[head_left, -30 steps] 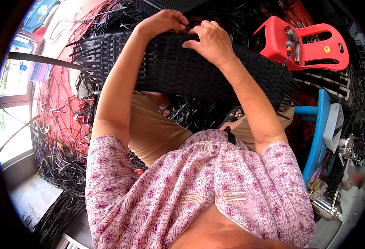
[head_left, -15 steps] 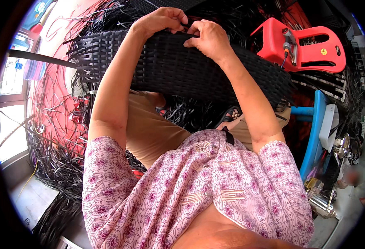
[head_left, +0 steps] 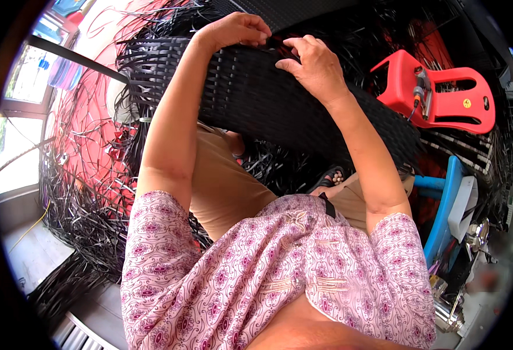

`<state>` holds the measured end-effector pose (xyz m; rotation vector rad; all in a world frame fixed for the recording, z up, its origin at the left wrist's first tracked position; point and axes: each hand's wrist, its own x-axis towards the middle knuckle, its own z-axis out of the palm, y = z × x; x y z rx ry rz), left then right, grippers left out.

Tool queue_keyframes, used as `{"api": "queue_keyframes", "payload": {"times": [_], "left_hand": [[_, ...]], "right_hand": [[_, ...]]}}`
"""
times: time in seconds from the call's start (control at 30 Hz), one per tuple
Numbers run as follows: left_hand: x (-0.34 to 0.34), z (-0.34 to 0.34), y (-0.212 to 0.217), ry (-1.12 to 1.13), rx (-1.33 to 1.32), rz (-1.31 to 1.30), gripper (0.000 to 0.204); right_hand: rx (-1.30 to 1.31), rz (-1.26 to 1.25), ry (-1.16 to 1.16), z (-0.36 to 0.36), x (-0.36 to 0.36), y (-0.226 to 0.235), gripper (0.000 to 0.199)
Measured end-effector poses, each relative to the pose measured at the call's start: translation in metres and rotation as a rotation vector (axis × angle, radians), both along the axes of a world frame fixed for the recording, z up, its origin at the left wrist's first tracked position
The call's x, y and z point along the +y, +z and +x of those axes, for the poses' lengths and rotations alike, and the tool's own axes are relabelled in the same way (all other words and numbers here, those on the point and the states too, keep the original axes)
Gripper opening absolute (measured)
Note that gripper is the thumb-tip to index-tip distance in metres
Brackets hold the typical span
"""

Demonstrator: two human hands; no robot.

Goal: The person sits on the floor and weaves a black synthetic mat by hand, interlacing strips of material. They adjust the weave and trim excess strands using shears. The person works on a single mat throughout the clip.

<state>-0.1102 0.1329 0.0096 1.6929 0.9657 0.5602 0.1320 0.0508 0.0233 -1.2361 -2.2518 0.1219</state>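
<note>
A black woven strip panel (head_left: 250,87) lies across my lap, with loose strip ends fraying out at its left end. At its far edge is my left hand (head_left: 237,31), fingers curled and pressed together at the tips; whatever they pinch is too small or hidden to make out. A short gap to the right, my right hand (head_left: 319,65) hovers over the same edge. Its thumb and forefinger are apart, and I see nothing between them.
A red plastic chair (head_left: 461,99) with a power tool (head_left: 421,87) on it is at the far right. Closer on the right stands a blue plastic seat (head_left: 443,210). Tangled black strips (head_left: 87,227) cover the red floor on the left.
My hands have drawn slightly apart, and the right thumb and forefinger have spread. The whole view has shifted, with the chair appearing lower and farther right.
</note>
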Motion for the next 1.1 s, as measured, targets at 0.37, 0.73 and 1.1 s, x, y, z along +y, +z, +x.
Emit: {"api": "queue_keyframes", "payload": {"times": [0.37,0.73,1.1], "left_hand": [[0.004,-0.005,-0.002,0.049,0.279,0.16,0.021],[0.006,0.012,-0.007,0.037,0.534,0.304,0.027],[0.016,0.022,-0.019,0.022,0.575,0.358,0.022]], "right_hand": [[0.066,-0.147,0.023,-0.026,0.01,-0.009,0.031],[-0.031,-0.142,-0.005,-0.032,0.011,-0.006,0.044],[-0.202,-0.182,-0.033,-0.043,0.014,0.009,0.053]]}}
